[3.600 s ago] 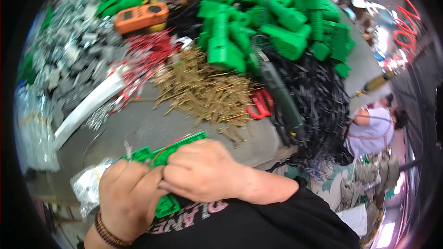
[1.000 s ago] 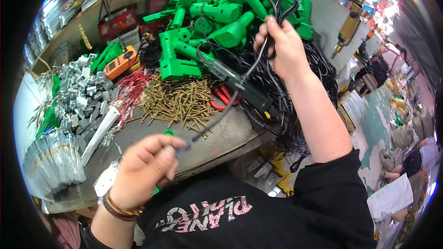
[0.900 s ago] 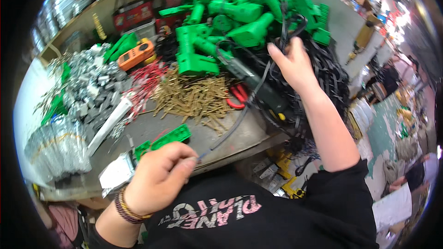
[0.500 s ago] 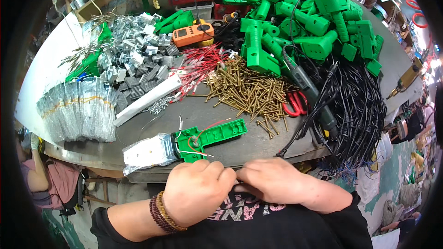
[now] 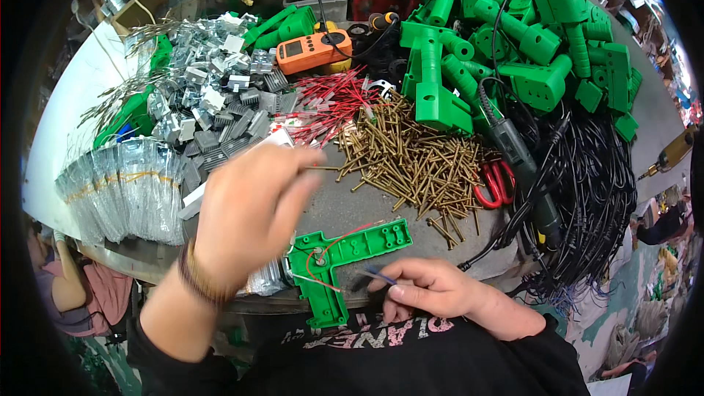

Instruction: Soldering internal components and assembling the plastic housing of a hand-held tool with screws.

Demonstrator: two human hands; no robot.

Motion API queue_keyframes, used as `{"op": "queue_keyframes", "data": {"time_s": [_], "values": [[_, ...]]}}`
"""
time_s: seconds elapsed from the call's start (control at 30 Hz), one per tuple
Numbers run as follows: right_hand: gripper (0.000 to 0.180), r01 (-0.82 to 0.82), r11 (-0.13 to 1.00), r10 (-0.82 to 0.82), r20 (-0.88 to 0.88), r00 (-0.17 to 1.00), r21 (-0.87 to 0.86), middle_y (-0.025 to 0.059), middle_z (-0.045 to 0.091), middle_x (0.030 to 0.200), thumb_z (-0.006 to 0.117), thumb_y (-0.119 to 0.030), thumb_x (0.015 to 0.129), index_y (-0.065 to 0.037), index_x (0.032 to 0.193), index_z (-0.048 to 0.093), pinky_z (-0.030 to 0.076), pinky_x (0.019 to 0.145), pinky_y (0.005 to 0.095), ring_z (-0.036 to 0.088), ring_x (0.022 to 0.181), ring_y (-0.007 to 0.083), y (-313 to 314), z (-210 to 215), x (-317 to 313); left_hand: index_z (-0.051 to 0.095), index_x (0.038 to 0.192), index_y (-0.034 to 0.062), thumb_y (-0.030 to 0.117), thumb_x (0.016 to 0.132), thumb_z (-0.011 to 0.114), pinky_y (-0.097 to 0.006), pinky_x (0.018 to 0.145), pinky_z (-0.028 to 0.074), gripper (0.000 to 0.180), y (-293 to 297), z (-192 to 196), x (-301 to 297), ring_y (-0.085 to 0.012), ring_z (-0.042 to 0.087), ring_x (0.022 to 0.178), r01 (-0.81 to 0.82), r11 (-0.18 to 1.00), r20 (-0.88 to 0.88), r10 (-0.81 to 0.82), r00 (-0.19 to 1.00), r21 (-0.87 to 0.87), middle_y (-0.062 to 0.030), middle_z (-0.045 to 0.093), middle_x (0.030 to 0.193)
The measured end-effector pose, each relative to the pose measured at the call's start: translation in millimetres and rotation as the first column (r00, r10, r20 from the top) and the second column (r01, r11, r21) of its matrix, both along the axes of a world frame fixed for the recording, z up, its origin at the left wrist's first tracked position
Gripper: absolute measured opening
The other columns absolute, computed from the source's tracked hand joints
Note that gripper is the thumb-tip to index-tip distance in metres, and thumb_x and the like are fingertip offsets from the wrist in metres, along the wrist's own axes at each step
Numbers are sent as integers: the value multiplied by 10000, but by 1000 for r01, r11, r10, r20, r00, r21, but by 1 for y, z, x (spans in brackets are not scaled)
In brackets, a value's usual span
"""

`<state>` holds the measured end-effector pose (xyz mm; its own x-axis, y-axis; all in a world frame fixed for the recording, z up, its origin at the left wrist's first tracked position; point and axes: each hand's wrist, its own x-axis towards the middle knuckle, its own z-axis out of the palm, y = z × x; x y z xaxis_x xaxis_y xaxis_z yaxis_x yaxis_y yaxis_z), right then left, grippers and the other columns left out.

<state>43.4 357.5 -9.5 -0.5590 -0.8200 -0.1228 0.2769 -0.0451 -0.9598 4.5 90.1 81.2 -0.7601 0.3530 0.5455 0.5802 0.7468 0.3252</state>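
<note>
A green plastic half-shell [image 5: 328,268], open side up, lies at the table's front edge. A thin red wire [image 5: 311,270] and a white wire loop over it. At its left sits a part in clear wrap [image 5: 265,279], partly covered by my left wrist. My left hand [image 5: 257,194], smeared by motion, is raised above the table, its fingertips near the red-wired parts [image 5: 330,103]; whether it holds anything does not show. Right of the shell, my right hand [image 5: 433,290] pinches a thin, dark bluish wire [image 5: 379,275] between thumb and fingers.
Brass-coloured screws [image 5: 411,158] are heaped mid-table, with red-handled scissors [image 5: 495,183] beside them. Green housings [image 5: 528,37], black cables [image 5: 579,191] and a dark pen-shaped tool [image 5: 524,161] fill the right. Leftward are metal parts [image 5: 213,81], wrapped packs [image 5: 125,183] and an orange meter [image 5: 314,50].
My hands have come apart: the left has moved up and left over the table, while the right stays low with a wire. The half-shell now shows more fully.
</note>
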Motion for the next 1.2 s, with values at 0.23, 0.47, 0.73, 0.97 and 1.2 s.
{"op": "queue_keyframes", "data": {"time_s": [0.23, 0.47, 0.73, 0.97, 1.2], "values": [[253, -15, 998, 19, 64, 998, -58, 102, 716, 1065, 588, -179, 1038, 31, 1175, 616, 580, 808, 285, 715, 947, 148, 3, -4, -6, 726, 930, 112, 218, 833, 746, -437, 760, 534, 145, 3, -74, -108, -315, 659, 882, -72, 908, 162, 151, 975, -412, -99, 653, 914], [220, -70, 997, 58, -238, 969, -40, 95, 719, 1006, 632, -117, 1005, 34, 1165, 636, 582, 765, 280, 714, 888, 135, 7, -7, -14, 650, 885, 81, 192, 824, 705, -426, 782, 515, 139, 10, -73, -113, -302, 650, 898, -10, 850, 166, 115, 979, -527, -93, 643, 924], [141, 157, 961, -102, 233, 967, -228, 101, 721, 890, 700, -29, 944, -10, 999, 572, 583, 735, 286, 721, 827, 153, 4, -7, -4, 591, 878, 66, 74, 813, 626, -358, 793, 484, 74, -6, -15, -56, -263, 639, 866, -11, 749, -83, -59, 995, -663, -85, 671, 906], [180, 206, 964, -177, 176, 968, -168, 102, 724, 944, 619, -20, 990, 17, 1158, 567, 564, 820, 303, 711, 943, 170, -6, 18, 4, 710, 1011, 50, -115, 709, 749, -321, 615, 525, 346, -8, -1, 67, -214, 645, 703, 138, 979, 141, -159, 977, 151, -64, 647, 833], [160, 284, 948, -230, -305, 924, 144, 83, 722, 881, 689, -160, 960, -16, 1023, 660, 544, 727, 305, 708, 813, 172, -6, 45, 13, 694, 996, 36, -60, 725, 830, -288, 651, 542, 318, -2, -41, 115, -217, 686, 778, 143, 916, 182, -224, 957, 375, -101, 684, 916]]}}
